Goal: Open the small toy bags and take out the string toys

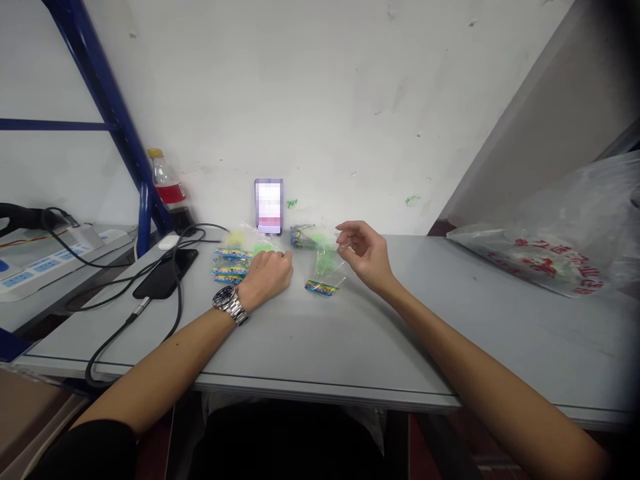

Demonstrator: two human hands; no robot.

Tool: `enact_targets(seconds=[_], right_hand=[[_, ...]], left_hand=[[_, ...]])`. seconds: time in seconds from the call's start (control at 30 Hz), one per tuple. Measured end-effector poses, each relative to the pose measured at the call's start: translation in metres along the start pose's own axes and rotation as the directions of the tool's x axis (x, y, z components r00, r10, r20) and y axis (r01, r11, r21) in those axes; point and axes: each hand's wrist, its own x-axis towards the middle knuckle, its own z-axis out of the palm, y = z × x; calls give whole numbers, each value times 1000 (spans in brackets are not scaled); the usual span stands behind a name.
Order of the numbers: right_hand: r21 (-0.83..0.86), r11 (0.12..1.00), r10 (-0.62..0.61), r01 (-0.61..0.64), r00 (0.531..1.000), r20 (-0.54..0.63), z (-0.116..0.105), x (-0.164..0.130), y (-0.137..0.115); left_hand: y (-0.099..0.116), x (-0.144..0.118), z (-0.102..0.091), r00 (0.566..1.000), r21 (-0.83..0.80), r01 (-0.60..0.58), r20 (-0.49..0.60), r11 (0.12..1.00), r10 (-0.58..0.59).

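My left hand (267,277), with a metal watch (230,305) on the wrist, rests on the table with curled fingers. Its fingertips are hidden, so what they hold, if anything, does not show. Against it lie clear plastic packets (233,262) with blue and yellow printed strips, overlapping, with yellow and green contents. To the right, a clear packet (325,263) with something light green inside leans up from the table, its printed strip toward me. My right hand (365,257) has its curved fingers and thumb at this packet's upper right edge, seemingly pinching the film.
Behind stands a lit phone (269,207) against the wall, beside another printed packet (301,236). At left are a dark phone (165,273), black cables (177,293), a cola bottle (170,190) and a power strip (60,267). A large plastic bag (560,250) lies at right.
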Motion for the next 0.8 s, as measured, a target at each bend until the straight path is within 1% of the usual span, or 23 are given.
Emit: enact_targets(seconds=[0.1, 0.17, 0.27, 0.33, 0.43, 0.57, 0.8], right_hand=[[29, 1000, -2, 1, 1000, 30, 1, 0, 2], [58, 998, 12, -15, 999, 51, 3, -1, 2], [101, 991, 72, -82, 993, 93, 5, -1, 0], [120, 984, 116, -131, 986, 123, 6, -2, -1], [148, 971, 164, -188, 973, 161, 7, -3, -2], [182, 952, 199, -244, 952, 234, 8, -4, -7], [199, 942, 193, -270, 922, 334, 6, -5, -10]], left_hand=[[3, 1, 0, 990, -49, -7, -142, 999, 0], [4, 1, 0, 970, -90, -23, -245, 996, 1], [5, 1, 0, 927, -142, -108, -373, 984, 48], [6, 1, 1, 900, -157, -176, -425, 972, 94], [6, 0, 2, 884, -162, -237, -445, 958, 143], [6, 0, 3, 881, -162, -306, -422, 938, 214], [5, 0, 5, 898, -171, -303, -381, 937, 221]])
